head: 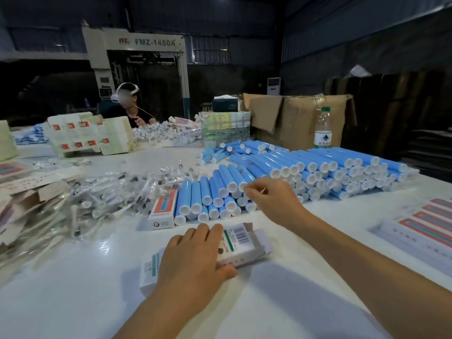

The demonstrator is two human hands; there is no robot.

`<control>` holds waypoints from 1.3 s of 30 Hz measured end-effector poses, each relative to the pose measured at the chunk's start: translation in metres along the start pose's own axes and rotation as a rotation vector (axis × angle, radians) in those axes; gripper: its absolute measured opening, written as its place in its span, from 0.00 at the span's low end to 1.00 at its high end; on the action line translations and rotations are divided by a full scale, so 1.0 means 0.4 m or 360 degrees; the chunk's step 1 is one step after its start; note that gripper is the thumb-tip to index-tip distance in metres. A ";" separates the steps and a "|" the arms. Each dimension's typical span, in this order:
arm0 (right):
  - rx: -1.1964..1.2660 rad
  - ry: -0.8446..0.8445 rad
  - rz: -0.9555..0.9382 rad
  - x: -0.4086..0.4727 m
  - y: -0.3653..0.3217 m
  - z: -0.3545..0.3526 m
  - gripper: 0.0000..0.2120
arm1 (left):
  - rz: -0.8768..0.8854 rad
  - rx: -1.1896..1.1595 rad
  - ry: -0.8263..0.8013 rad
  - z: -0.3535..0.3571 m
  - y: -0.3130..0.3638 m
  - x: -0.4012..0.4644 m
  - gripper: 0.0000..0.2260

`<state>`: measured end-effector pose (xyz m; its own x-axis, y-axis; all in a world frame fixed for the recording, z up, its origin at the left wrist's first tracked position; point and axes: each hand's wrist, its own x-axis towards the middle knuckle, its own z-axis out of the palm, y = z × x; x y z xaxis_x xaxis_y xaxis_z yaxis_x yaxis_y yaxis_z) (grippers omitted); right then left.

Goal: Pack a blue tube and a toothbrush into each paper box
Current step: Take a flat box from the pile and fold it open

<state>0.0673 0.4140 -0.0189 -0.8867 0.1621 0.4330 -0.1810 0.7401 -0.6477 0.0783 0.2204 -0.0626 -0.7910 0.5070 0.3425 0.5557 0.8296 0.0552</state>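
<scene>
A white paper box [241, 243] with a barcode lies on the white table [73, 289], its end flaps open toward the right. My left hand [193, 258] grips it, fingers over the top and thumb on the near side. A big pile of blue tubes [318, 167] with white caps lies beyond. My right hand [274, 199] reaches into the pile's near end, and its curled fingertips pinch the capped end of one blue tube [233, 178]. Toothbrushes [105, 199] in clear wrappers are heaped at the left.
Another paper box [162, 209] lies beside the tubes. Flat unfolded boxes [420, 226] are stacked at the right, more at the far left [14, 182]. A water bottle [322, 128] and a cardboard carton [293, 118] stand behind the tubes. A person [127, 106] works across the table.
</scene>
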 end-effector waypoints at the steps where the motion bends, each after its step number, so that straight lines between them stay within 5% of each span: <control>1: -0.0089 0.0175 -0.0011 0.039 -0.006 -0.015 0.09 | 0.0014 -0.0004 -0.0014 0.003 0.002 0.003 0.33; 4: -0.0660 0.0278 -0.0014 0.177 -0.010 -0.047 0.09 | 0.0051 -0.0007 -0.0057 0.007 0.004 0.006 0.33; 10: -0.1560 -0.0159 0.0286 0.328 0.019 -0.028 0.09 | 0.0100 0.0036 -0.0102 0.015 0.004 0.008 0.26; 22: -0.1637 -0.0303 0.0183 0.333 0.002 -0.034 0.06 | 0.0127 0.0057 0.0071 0.023 0.016 0.007 0.24; 25: -0.1317 -0.0203 0.0196 0.313 -0.010 -0.069 0.16 | 0.0112 0.0086 0.0080 0.023 0.015 0.009 0.26; 28: -0.0538 0.0085 0.0351 0.266 -0.025 -0.120 0.19 | 0.0062 0.0099 0.0102 0.026 0.011 0.013 0.28; 32: 0.0909 0.0343 0.0603 0.133 -0.010 -0.146 0.08 | -0.0053 0.0121 0.0180 0.023 0.005 0.017 0.32; 35: 0.1356 0.0237 0.0739 0.022 0.025 -0.096 0.01 | -0.0087 0.0140 0.0203 0.018 0.009 0.019 0.32; 39: 0.1406 0.0359 0.0735 -0.041 0.076 -0.039 0.33 | -0.0095 0.0132 0.0230 0.015 0.018 0.013 0.32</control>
<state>0.0830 0.4438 -0.0358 -0.8652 0.4961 0.0726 -0.1716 -0.1571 -0.9726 0.0767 0.2304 -0.0661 -0.7735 0.4223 0.4726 0.4810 0.8767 0.0040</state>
